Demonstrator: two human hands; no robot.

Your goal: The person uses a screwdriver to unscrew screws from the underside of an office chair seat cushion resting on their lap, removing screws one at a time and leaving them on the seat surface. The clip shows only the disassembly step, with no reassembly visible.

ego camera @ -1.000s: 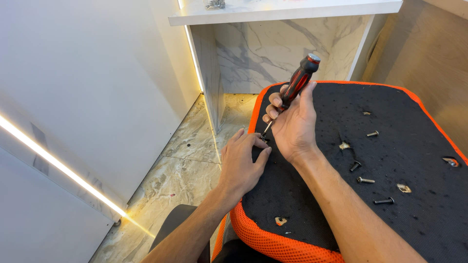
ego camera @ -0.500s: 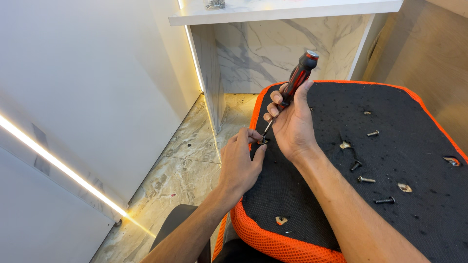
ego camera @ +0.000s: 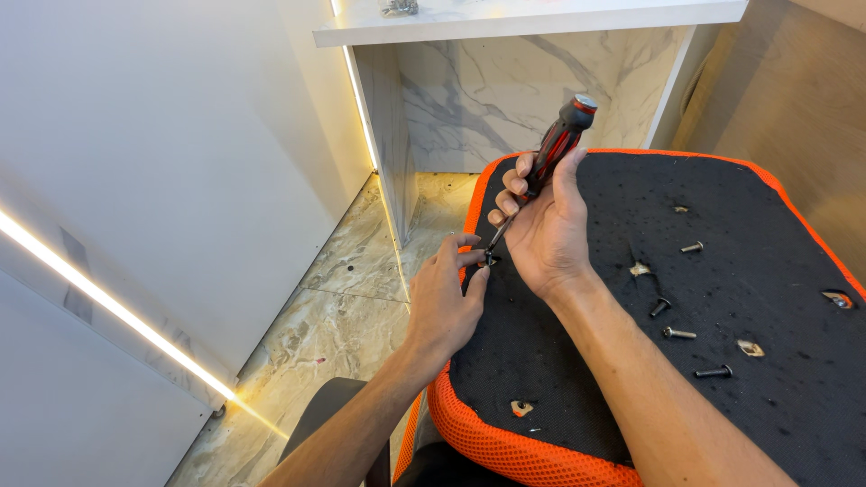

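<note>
Gripping the red-and-black screwdriver, the right hand angles its tip toward the seat pad's left edge, where the left hand pinches a small fastener, barely visible. A slip could jab those fingertips; loose screws lie to the right.

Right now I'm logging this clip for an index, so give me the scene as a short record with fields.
Setting: marble-look floor, white wall panel with a light strip, white shelf unit
Work surface: black seat underside with orange mesh edge
Right hand: grips a red and black screwdriver, tip angled down toward the seat's left edge
Left hand: fingertips at the screwdriver tip, pinching a small part too hidden to identify
Loose items: several dark screws lying on the seat
</note>
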